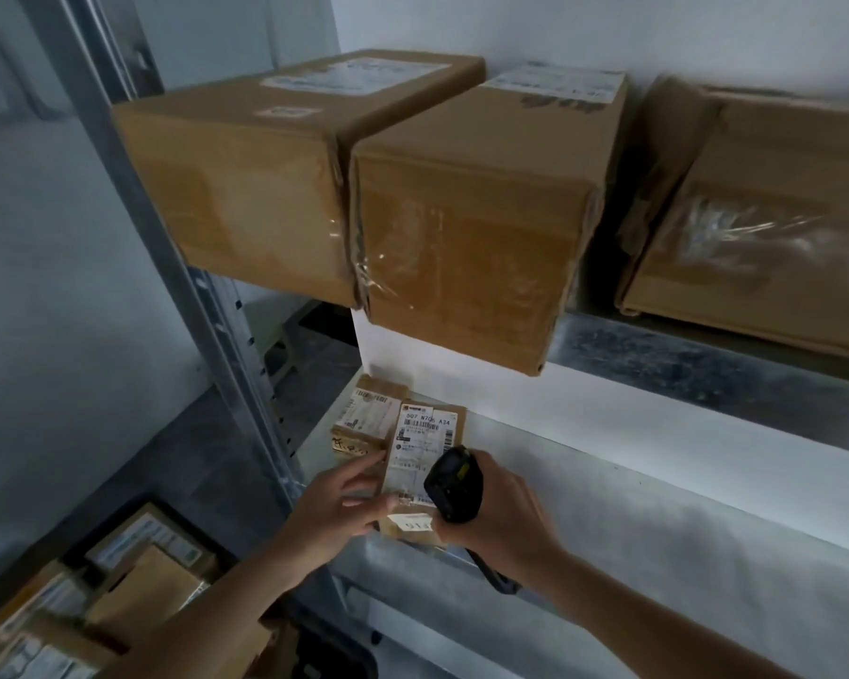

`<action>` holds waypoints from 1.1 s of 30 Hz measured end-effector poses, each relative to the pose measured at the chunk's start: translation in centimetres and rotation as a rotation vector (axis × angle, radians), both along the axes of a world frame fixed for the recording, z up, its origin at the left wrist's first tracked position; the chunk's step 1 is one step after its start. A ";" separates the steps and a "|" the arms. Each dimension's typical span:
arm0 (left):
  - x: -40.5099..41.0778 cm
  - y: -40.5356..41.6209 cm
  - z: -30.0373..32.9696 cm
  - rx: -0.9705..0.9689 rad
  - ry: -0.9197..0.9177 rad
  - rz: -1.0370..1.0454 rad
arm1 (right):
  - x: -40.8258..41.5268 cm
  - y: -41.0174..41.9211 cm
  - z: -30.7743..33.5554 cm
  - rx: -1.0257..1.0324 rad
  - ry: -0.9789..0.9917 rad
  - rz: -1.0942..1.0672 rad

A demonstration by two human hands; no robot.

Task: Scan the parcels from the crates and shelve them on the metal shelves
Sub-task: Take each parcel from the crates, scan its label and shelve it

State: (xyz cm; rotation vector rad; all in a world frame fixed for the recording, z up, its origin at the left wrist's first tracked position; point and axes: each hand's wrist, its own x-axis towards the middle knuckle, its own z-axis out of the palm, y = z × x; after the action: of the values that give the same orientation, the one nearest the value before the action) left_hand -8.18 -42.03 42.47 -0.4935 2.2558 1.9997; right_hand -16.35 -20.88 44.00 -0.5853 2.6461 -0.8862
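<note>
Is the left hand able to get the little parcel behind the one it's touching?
Probably yes. The left hand rests on the front parcel, and the back parcel lies just beyond on the same shelf, its top uncovered.

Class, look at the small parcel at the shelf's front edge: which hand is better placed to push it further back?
Probably the left hand: its fingers already rest on the small parcel and hold nothing else. The right hand grips the scanner.
</note>
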 end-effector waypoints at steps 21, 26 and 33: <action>-4.4 -1.4 0.1 -0.205 0.056 0.149 | -3.8 -2.5 -1.4 0.006 0.059 -0.038; -4.6 -1.1 0.2 -0.244 0.056 0.180 | -3.9 -2.5 -1.7 0.010 0.078 -0.030; -1.9 -0.5 1.6 -0.223 0.062 0.257 | -2.0 -1.1 -1.1 -0.045 0.103 -0.002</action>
State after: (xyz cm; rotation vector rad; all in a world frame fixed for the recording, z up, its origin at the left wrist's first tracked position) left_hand -10.03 -42.58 44.09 -0.7893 2.5859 1.8998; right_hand -18.33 -22.00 42.91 -0.6557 2.7245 -0.9429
